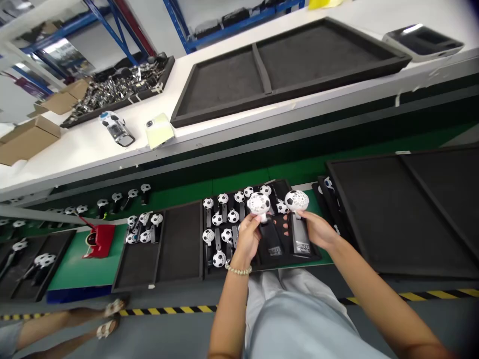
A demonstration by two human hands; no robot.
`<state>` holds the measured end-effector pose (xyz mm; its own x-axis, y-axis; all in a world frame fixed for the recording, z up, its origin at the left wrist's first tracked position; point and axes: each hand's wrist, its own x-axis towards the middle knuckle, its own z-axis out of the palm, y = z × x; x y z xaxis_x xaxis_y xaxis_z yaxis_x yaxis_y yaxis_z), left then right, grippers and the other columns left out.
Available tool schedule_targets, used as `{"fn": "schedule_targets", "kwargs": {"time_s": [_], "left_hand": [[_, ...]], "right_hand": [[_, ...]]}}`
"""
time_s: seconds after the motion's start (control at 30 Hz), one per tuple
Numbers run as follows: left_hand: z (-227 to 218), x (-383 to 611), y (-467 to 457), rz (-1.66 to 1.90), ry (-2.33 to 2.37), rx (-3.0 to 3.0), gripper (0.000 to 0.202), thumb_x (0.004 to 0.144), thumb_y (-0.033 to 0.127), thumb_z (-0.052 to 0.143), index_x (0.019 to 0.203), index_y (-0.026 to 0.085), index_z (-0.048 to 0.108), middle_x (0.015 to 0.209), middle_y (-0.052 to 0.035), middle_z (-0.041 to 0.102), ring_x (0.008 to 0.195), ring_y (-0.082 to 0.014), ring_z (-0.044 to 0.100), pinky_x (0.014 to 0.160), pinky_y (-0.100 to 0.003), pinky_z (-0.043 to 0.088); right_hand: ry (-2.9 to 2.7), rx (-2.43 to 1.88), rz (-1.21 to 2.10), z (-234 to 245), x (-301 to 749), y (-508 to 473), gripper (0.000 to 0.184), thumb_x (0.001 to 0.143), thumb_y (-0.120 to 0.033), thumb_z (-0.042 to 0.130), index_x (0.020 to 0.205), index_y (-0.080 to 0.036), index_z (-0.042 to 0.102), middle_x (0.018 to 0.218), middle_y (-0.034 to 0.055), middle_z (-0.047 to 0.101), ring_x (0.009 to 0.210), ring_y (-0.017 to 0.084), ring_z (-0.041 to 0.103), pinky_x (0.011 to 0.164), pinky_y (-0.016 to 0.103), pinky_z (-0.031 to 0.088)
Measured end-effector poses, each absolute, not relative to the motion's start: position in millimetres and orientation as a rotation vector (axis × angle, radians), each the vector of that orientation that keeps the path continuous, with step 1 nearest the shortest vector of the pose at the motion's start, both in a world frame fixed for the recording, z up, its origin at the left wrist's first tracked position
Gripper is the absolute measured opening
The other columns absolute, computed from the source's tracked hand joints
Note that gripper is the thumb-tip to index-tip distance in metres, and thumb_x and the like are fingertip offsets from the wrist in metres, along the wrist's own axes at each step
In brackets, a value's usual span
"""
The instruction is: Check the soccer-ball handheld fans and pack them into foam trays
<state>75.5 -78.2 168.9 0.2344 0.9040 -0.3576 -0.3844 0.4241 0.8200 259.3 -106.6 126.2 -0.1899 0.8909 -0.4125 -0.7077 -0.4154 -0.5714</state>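
Both hands are closed firmly, each on its own fan: the left hand (247, 239) wraps the neck of a football-patterned handheld fan (259, 204), and the right hand (316, 229) circles the black handle of a second fan (301, 240). Both are held heads-up over the front part of a black tray (215, 275), which carries rows of matching fans (226, 235). Just past that tray's left edge lies a black foam tray (181, 244) with a few more fans in its left compartment, while a larger black tray (411, 209) sits beyond its right edge, both on a green mat (71, 269)
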Motion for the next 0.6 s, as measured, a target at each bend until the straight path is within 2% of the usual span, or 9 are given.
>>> {"fn": "schedule_targets", "kwargs": {"time_s": [0.1,0.23,0.33,0.43,0.53,0.6], "left_hand": [[167,78,-77,0.954,1.062,0.748,0.047,0.063,0.027,0.078,0.1,0.013,0.053,0.086,-0.0051,0.067,0.068,-0.0116,0.061,0.051,-0.018,0.047],[166,84,-74,0.941,1.107,0.749,0.052,0.064,0.033,0.076,0.105,0.011,0.054,0.077,-0.0034,0.066,0.056,-0.0093,0.058,0.045,-0.018,0.044],[163,84,-70,0.954,1.095,0.751,0.051,0.065,0.035,0.075,0.106,0.011,0.056,0.076,-0.0024,0.066,0.055,-0.0085,0.057,0.045,-0.018,0.044],[154,76,-67,0.956,1.146,0.729,0.051,0.063,0.033,0.077,0.105,0.013,0.057,0.075,-0.0013,0.066,0.056,-0.009,0.057,0.048,-0.02,0.047],[138,63,-65,0.961,1.224,0.672,0.052,0.059,0.032,0.079,0.102,0.012,0.058,0.075,-0.0015,0.066,0.058,-0.0096,0.058,0.05,-0.02,0.048],[127,54,-65,0.975,1.265,0.633,0.051,0.058,0.033,0.08,0.099,0.012,0.058,0.075,-0.0012,0.065,0.058,-0.0097,0.058,0.05,-0.02,0.047]], "right_hand": [[-0.365,-0.838,1.816,132,265,-101,0.013,0.077,-0.025,0.061,0.085,-0.016,0.065,0.088,0.008,0.069,0.08,0.026,0.066,0.072,0.044,0.057],[-0.453,-0.816,1.903,138,270,-93,0.019,0.077,-0.026,0.06,0.09,-0.014,0.065,0.089,0.0096,0.069,0.082,0.026,0.066,0.072,0.04,0.056],[-0.518,-0.9,1.917,129,274,-84,0.018,0.074,-0.024,0.064,0.09,-0.015,0.064,0.09,0.0094,0.07,0.082,0.025,0.067,0.069,0.036,0.057],[-0.554,-1.099,1.878,97,284,-66,0.018,0.07,-0.019,0.069,0.087,-0.016,0.061,0.089,0.0088,0.069,0.083,0.024,0.067,0.068,0.036,0.058],[-0.649,-1.425,1.767,50,298,-35,0.011,0.075,-0.019,0.063,0.083,-0.013,0.059,0.084,0.0121,0.069,0.082,0.024,0.067,0.069,0.033,0.057],[-0.731,-1.619,1.659,20,308,-13,0.012,0.078,-0.019,0.059,0.086,-0.01,0.059,0.087,0.0154,0.068,0.085,0.024,0.066,0.071,0.034,0.056]]}}
